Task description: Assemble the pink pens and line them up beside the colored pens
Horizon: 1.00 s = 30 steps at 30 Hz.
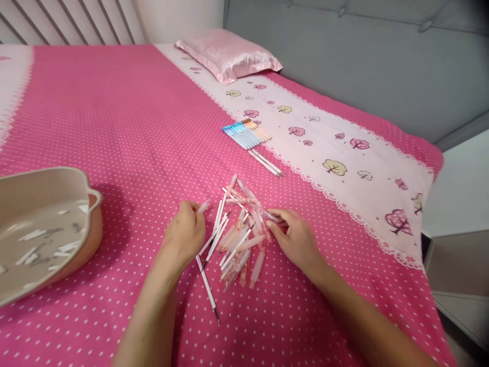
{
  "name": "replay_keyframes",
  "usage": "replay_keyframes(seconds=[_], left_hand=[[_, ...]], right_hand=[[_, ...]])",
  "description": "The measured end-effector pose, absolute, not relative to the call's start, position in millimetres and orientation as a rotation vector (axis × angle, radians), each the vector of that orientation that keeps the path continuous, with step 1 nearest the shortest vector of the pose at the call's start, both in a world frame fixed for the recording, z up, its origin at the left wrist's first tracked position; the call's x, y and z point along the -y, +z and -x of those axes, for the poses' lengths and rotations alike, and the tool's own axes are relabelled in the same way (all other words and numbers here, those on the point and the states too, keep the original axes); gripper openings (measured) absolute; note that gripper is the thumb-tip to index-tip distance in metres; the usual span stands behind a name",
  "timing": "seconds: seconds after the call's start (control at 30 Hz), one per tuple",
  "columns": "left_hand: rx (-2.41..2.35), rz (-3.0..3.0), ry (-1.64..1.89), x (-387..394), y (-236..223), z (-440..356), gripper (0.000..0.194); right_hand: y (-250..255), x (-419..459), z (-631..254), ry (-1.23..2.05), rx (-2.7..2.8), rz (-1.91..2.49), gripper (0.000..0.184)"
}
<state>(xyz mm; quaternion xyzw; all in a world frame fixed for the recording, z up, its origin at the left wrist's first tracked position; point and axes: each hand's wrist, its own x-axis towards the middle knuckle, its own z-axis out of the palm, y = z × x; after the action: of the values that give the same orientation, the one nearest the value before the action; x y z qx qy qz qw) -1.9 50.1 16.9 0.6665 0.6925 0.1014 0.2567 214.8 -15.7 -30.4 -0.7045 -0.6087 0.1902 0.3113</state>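
A loose pile of pen parts [239,232], clear pinkish barrels and thin white refills, lies on the pink dotted bedspread [126,142]. My left hand [185,232] is closed at the pile's left edge, pinching a clear pen cap [204,206] between its fingertips. One white refill [207,288] lies just below that hand. On the pile's right side my right hand [296,237] rests with curled fingers pinching a clear pen piece [272,216].
A beige basin [89,193] with small pen bits inside sits at the left. A neat row of assembled blue and orange pens [246,133] and two white pens [266,163] lie farther back. A pink pillow [227,53] is at the grey headboard [362,66].
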Motion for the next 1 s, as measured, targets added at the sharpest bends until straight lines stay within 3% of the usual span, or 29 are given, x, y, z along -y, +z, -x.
replay_keyframes(seconds=[0.27,0.43,0.67,0.83,1.0], left_hand=[[-1.813,-1.864,0.067,-49.1,21.0,-0.2,0.035],[-1.777,-1.923,-0.047,-49.5,18.0,0.9,0.02],[-1.775,-1.974,-0.077,-49.5,16.9,0.8,0.023],[-1.712,-1.925,0.064,-47.1,22.1,3.2,0.023],[-1.396,-1.795,0.27,-38.3,29.5,0.3,0.02]], right_hand=[[-30.5,15.7,-214.9,0.515,1.615,1.865,0.03],[-29.1,16.1,-214.0,0.509,1.607,1.861,0.031],[-30.0,16.5,-213.2,0.504,1.577,1.862,0.032],[-26.8,17.6,-211.5,0.411,1.528,1.824,0.032],[-18.2,22.1,-206.0,0.131,1.639,1.518,0.032]])
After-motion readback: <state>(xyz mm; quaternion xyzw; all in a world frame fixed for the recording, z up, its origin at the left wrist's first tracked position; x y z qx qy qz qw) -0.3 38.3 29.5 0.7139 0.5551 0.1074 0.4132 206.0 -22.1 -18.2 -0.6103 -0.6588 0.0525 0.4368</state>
